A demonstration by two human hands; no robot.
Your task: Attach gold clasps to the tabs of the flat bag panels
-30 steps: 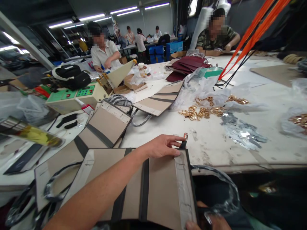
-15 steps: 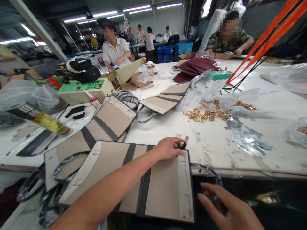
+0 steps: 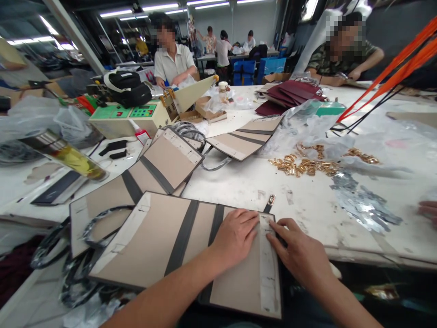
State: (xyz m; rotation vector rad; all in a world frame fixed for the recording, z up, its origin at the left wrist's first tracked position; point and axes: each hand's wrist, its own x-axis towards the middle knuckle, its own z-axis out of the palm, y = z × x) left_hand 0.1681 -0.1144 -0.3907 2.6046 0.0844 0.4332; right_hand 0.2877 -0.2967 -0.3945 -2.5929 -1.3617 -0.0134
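Note:
A beige-lined, dark-edged bag panel [image 3: 143, 246] lies opened out across the table's front edge, with dark fold bands and white strips along its ends. My left hand [image 3: 235, 237] rests flat on its right section, fingers stretched beside the white strip [image 3: 268, 273]. At the right edge, my right hand [image 3: 302, 250] has thumb and forefinger on that strip, closed about the panel's edge; its other fingers are mostly hidden. Past the upper right corner sticks out a dark tab with a gold metal end [image 3: 271, 202]. Small marks or wires show on the strips.
More bag panels [image 3: 170, 159] with plastic-wrapped handles [image 3: 102, 225] lie left and behind. Gold fittings [image 3: 300, 165] and silver metal pieces [image 3: 365, 200] are heaped at right. A bottle [image 3: 64, 155] and a machine [image 3: 129, 118] stand left. Another person's hand [image 3: 428, 208] shows at the right edge.
My left hand has slid from the tab at the upper corner down onto the panel. My right hand has come up from below right to the panel's edge.

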